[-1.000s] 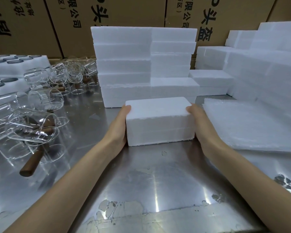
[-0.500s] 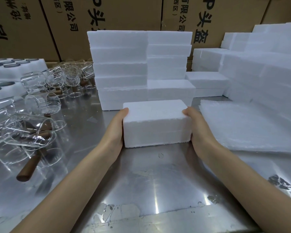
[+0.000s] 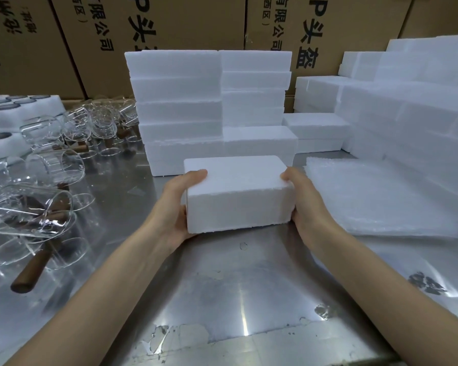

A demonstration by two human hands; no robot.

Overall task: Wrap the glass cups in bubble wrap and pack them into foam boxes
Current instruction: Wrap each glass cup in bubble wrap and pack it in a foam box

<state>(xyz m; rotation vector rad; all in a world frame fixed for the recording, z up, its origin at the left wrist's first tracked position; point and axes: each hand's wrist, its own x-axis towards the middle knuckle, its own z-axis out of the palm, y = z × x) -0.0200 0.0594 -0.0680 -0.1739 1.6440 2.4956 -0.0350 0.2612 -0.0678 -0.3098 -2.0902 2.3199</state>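
Both hands have slid the foam box (image 3: 238, 192) a bit nearer the person over the last second, and thumbs that lay along its end faces now hook onto the top corners. Left hand (image 3: 179, 204) grips the left end, right hand (image 3: 300, 200) grips the right end, fingers curled round the far sides. Box sits on the steel surface (image 3: 222, 286) dead centre between the arms, long axis running left to right, so neither hand is nearer. Looks closed; I'd guess the lid comes off next, pulled straight up. Glass cups (image 3: 35, 207) lie on their sides well off to the left, so the left hand has the shorter reach; bubble wrap sheets (image 3: 376, 202) lie flat just beside the right hand. Hard to make out: any lid seam on the box, fingertips behind it, and whether its base touches the surface or hovers just above it. Cups overlap and blur at the left edge, so no count.
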